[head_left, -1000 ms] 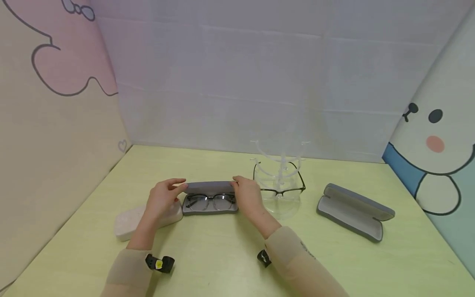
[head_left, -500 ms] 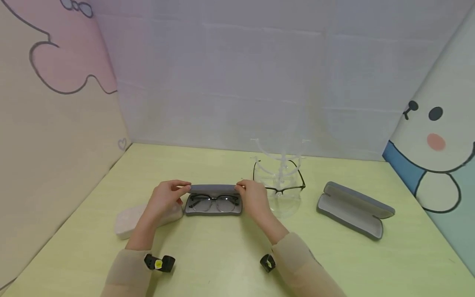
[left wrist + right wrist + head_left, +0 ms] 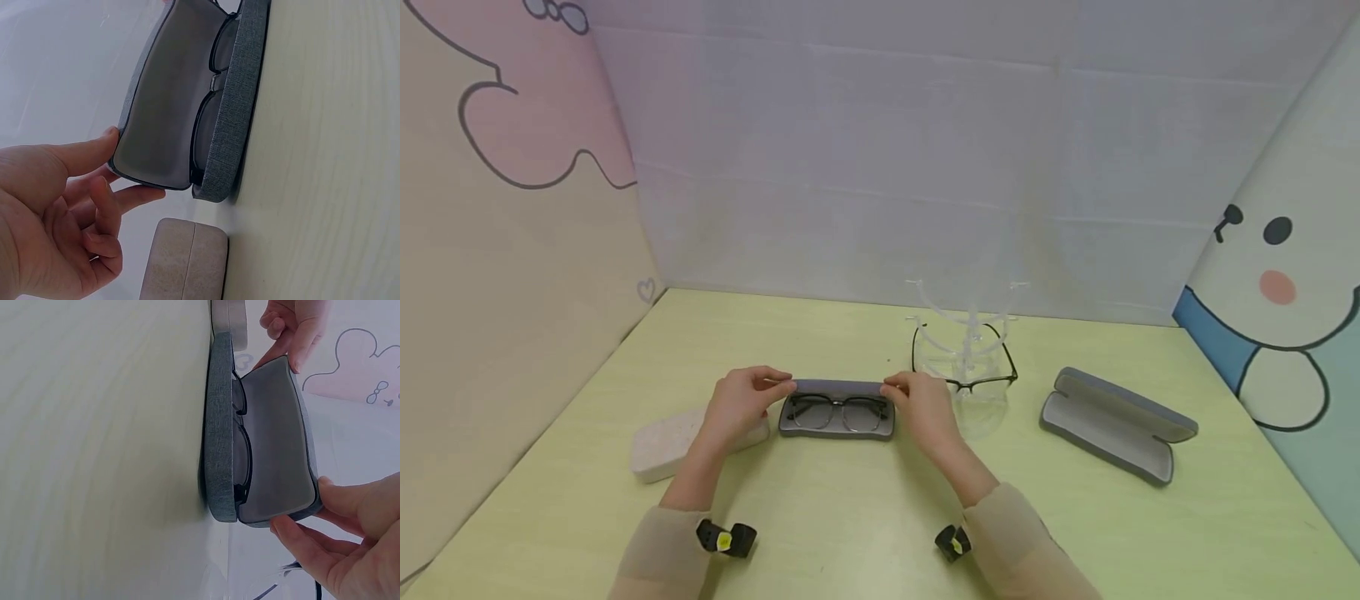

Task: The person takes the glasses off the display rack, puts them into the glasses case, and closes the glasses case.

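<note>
Pinch of the left hand (image 3: 739, 408) at one end of the lid (image 3: 838, 387), pinch of the right hand (image 3: 925, 408) at the other. Holds the lid partly raised from the case (image 3: 837, 433) on the table (image 3: 850, 517), with glasses (image 3: 838, 402) inside. Seems packed, but not yet closed. Just beside, near the left hand: pale case (image 3: 666, 446), closed, contents hidden. Near the right hand: second pair (image 3: 970, 385) on a clear stand (image 3: 967, 357), not put away. To the right, well apart: far case (image 3: 1101, 435), standing open, perhaps also left to deal with.

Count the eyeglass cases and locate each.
3: the open gray case between the left hand and right hand; the empty gray case at right; and the closed beige case, partly hidden, at left.
</note>
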Demonstrator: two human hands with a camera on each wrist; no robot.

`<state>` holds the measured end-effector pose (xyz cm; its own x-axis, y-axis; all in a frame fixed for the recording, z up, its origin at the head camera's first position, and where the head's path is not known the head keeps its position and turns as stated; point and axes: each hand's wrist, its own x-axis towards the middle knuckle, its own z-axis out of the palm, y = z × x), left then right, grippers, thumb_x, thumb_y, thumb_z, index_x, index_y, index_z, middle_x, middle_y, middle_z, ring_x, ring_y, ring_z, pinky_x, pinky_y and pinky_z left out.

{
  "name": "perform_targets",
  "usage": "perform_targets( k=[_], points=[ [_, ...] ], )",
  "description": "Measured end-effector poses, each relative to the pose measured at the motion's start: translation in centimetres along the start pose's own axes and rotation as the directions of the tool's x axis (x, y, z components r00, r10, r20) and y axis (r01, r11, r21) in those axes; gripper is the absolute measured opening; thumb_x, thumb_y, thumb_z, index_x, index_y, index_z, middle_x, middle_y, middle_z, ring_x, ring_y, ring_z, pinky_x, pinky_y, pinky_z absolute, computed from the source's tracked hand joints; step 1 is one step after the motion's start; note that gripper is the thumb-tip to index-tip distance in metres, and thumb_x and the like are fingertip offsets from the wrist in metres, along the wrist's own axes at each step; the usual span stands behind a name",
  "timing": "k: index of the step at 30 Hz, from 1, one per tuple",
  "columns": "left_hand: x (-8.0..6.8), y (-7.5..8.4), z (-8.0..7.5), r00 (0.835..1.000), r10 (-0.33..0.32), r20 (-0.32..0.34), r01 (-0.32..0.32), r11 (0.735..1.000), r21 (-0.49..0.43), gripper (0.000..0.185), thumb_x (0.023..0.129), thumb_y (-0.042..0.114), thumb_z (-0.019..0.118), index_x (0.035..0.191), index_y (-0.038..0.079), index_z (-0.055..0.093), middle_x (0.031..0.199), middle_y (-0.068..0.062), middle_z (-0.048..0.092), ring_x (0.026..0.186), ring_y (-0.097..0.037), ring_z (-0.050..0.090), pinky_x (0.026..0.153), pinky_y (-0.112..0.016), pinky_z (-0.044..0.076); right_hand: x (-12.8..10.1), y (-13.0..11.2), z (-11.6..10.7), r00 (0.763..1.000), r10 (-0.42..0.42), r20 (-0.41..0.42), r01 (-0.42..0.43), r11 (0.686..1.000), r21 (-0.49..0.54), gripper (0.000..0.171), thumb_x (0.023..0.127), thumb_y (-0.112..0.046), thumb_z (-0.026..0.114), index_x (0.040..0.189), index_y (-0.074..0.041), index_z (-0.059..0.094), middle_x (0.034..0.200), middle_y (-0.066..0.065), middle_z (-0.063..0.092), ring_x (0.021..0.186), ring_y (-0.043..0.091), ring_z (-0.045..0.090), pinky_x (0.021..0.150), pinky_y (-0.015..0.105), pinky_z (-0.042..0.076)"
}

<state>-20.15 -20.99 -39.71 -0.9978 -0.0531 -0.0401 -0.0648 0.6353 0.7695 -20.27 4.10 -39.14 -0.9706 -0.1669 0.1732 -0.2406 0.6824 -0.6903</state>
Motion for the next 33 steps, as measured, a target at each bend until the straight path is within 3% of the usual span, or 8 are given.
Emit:
perform_targets(
  k=[8, 12, 15, 17, 24, 27, 30, 33],
  points=[
    [-0.4, -0.1, 0.1, 1.0, 0.016, 0.007, -0.016, 1.0, 0.003, 0.033, 0.082, 0.034, 0.067, 0.108, 0.013, 0.067, 0.101, -0.01, 0.068, 0.054, -0.021, 0.054, 0.054, -0.029, 0.044, -0.2, 1.0, -0.4, 0.999, -0.039, 0.034, 0.038, 0.999, 0.011, 0.019, 0.083, -0.021, 0.065, 0.098, -0.011, 0.071, 0.091, 0.003, 0.07, 0.08, 0.016, 0.065, 0.064, 0.026, 0.051],
    [-0.5, -0.2, 0.3, 0.999, 0.033, -0.009, -0.033, 0.999, -0.004, 0.035, 0.082, 0.036, 0.067, 0.108, 0.012, 0.067, 0.103, -0.01, 0.068, 0.079, -0.025, 0.063, 0.068, -0.036, 0.05, -0.2, 1.2, -0.5, 0.998, -0.028, 0.057, 0.027, 1.0, 0.011, 0.02, 0.082, -0.021, 0.066, 0.098, -0.011, 0.072, 0.092, 0.003, 0.07, 0.082, 0.018, 0.065, 0.065, 0.026, 0.051],
    [-0.8, -0.3, 0.4, 0.999, 0.041, -0.023, -0.041, 0.999, 0.025, 0.032, 0.082, 0.033, 0.067, 0.106, 0.012, 0.067, 0.105, -0.009, 0.067, 0.101, -0.029, 0.059, 0.082, -0.043, 0.047, -0.2, 1.5, -0.3, 0.996, -0.046, 0.076, 0.048, 0.999, -0.017, 0.018, 0.08, -0.02, 0.068, 0.094, -0.011, 0.073, 0.089, 0.003, 0.07, 0.079, 0.017, 0.066, 0.062, 0.025, 0.05],
    [-1.0, -0.5, 0.7, 0.999, 0.04, -0.029, -0.038, 0.997, 0.067, 0.024, 0.082, 0.028, 0.067, 0.101, 0.012, 0.069, 0.107, -0.01, 0.067, 0.104, -0.032, 0.057, 0.082, -0.044, 0.046, -0.3, 1.8, 0.0, 0.994, -0.061, 0.095, 0.064, 0.998, -0.03, 0.013, 0.078, -0.018, 0.07, 0.089, -0.01, 0.073, 0.085, 0.002, 0.07, 0.075, 0.015, 0.065, 0.061, 0.023, 0.049],
    [-1.1, -0.5, 1.5, 0.993, 0.082, -0.082, -0.062, 0.973, 0.222, 0.008, 0.08, 0.02, 0.068, 0.086, 0.015, 0.07, 0.105, -0.011, 0.067, 0.093, -0.033, 0.062, 0.063, -0.035, 0.046, -0.5, 2.4, 0.7, 0.995, -0.031, 0.099, 0.026, 0.999, 0.046, 0.004, 0.076, -0.009, 0.071, 0.079, -0.011, 0.073, 0.077, 0.0, 0.069, 0.069, 0.011, 0.061, 0.059, 0.022, 0.048],
    [-1.0, -0.4, 1.5, 0.994, 0.059, -0.092, -0.037, 0.974, 0.226, 0.009, 0.08, 0.02, 0.068, 0.087, 0.015, 0.07, 0.106, -0.012, 0.066, 0.085, -0.031, 0.062, 0.059, -0.033, 0.044, -0.2, 2.3, 0.9, 0.996, -0.048, 0.079, 0.045, 0.998, 0.034, 0.004, 0.077, -0.008, 0.07, 0.08, -0.01, 0.072, 0.077, 0.0, 0.069, 0.07, 0.012, 0.062, 0.06, 0.022, 0.048],
    [-0.9, -0.4, 1.5, 0.994, 0.024, -0.105, 0.0, 0.973, 0.229, 0.01, 0.08, 0.02, 0.068, 0.088, 0.014, 0.07, 0.107, -0.013, 0.066, 0.067, -0.023, 0.058, 0.05, -0.029, 0.038, 0.2, 2.1, 1.2, 0.997, -0.056, 0.062, 0.053, 0.998, 0.035, 0.004, 0.079, -0.007, 0.068, 0.082, -0.008, 0.071, 0.08, 0.002, 0.069, 0.074, 0.015, 0.063, 0.063, 0.024, 0.049],
    [-0.8, -0.3, 1.6, 0.992, -0.001, -0.13, 0.033, 0.97, 0.241, 0.011, 0.081, 0.02, 0.067, 0.09, 0.013, 0.07, 0.104, -0.014, 0.066, 0.061, -0.018, 0.054, 0.047, -0.026, 0.034, 0.4, 2.0, 1.6, 0.996, -0.016, 0.091, 0.008, 0.996, 0.086, 0.005, 0.082, -0.009, 0.066, 0.086, -0.009, 0.069, 0.087, 0.004, 0.069, 0.079, 0.017, 0.064, 0.066, 0.026, 0.05]
  ],
)
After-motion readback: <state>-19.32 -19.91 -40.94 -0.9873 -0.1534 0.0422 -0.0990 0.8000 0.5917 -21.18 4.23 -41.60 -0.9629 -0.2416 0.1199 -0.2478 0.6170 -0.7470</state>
